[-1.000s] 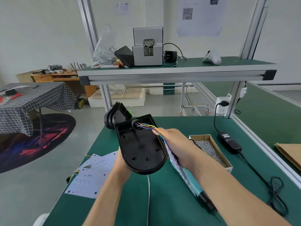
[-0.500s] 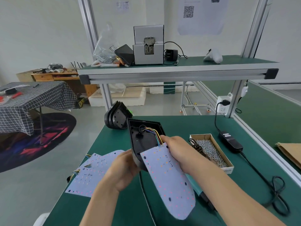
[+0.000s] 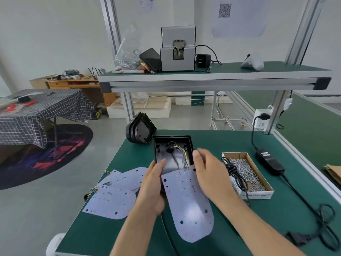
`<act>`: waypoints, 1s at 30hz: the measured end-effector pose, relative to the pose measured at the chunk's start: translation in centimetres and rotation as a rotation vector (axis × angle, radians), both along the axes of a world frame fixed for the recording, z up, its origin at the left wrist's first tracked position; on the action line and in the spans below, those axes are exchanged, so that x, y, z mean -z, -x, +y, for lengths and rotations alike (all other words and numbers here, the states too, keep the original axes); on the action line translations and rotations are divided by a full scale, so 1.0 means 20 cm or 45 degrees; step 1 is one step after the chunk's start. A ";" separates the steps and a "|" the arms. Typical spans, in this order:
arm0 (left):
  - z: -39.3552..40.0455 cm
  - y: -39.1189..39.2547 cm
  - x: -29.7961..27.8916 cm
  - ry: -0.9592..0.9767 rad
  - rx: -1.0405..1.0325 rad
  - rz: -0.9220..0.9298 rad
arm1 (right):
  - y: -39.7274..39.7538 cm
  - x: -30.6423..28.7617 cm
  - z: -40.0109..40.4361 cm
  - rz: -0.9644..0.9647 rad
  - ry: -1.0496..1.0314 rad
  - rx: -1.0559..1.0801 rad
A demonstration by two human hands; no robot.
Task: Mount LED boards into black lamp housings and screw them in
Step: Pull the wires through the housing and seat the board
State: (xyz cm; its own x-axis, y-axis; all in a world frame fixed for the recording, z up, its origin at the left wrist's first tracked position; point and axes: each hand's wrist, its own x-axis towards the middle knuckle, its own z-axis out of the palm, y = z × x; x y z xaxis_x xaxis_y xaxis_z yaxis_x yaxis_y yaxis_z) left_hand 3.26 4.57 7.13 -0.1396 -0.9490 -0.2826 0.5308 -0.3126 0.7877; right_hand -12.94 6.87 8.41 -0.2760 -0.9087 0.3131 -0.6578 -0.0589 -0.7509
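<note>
A black lamp housing (image 3: pixel 172 154) lies open side up on the green table (image 3: pixel 212 143), with coloured wires (image 3: pixel 182 154) running out of its round hole. A white LED board (image 3: pixel 186 200) with coloured dots covers the housing's near half and sticks out toward me. My left hand (image 3: pixel 153 185) grips the housing's left wall, thumb over the rim. My right hand (image 3: pixel 204 172) rests on the right edge of the board and housing, its fingers loosely extended and motion-blurred.
A stack of black housings (image 3: pixel 140 131) stands at the table's far left. Spare LED boards (image 3: pixel 114 196) lie left of my hands. A cardboard box of screws (image 3: pixel 247 172) and a coiled black cable (image 3: pixel 234 172) sit to the right, then a power adapter (image 3: pixel 269 161).
The housing came down from a raised, tilted hold to lie flat on the table. The board turned LED side up over it. My right hand slid from the wire end to the right edge.
</note>
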 end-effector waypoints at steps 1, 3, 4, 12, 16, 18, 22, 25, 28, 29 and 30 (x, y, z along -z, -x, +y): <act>0.00 0.00 0.01 -0.005 -0.033 0.001 | 0.01 0.00 0.03 0.061 0.083 -0.015; 0.00 -0.02 0.02 0.014 -0.038 0.011 | 0.06 -0.01 0.07 0.247 0.258 -0.181; 0.00 -0.03 0.03 0.027 -0.022 0.001 | 0.09 0.00 0.09 0.373 0.309 -0.284; 0.05 -0.02 0.00 0.135 0.084 -0.172 | 0.16 -0.08 0.07 0.772 -0.006 -0.720; 0.07 -0.02 0.03 0.113 0.066 -0.146 | 0.19 -0.14 0.05 0.340 -0.034 -0.716; 0.08 -0.01 0.04 0.161 0.073 -0.171 | 0.19 -0.15 0.03 0.186 -0.020 -0.625; 0.11 0.00 0.07 0.194 0.128 -0.136 | 0.18 -0.13 0.00 0.224 -0.124 -0.568; 0.12 0.00 0.11 0.170 0.117 -0.090 | 0.17 -0.10 0.00 0.268 -0.180 -0.614; 0.12 0.00 0.14 0.185 0.117 -0.100 | 0.16 -0.12 0.00 0.068 -0.100 -0.507; 0.12 0.01 0.15 0.189 0.103 -0.122 | 0.15 -0.12 -0.01 0.012 -0.116 -0.465; 0.12 0.02 0.15 0.209 0.094 -0.157 | 0.13 -0.11 -0.02 -0.007 -0.143 -0.433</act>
State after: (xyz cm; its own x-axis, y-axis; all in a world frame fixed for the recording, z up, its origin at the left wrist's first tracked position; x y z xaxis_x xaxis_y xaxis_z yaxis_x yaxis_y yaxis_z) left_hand 2.91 7.02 4.05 -0.1842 -0.9723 -0.1441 0.4081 -0.2090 0.8887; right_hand -15.57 6.56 10.66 0.0466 -0.9776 0.2053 -0.6106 -0.1905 -0.7687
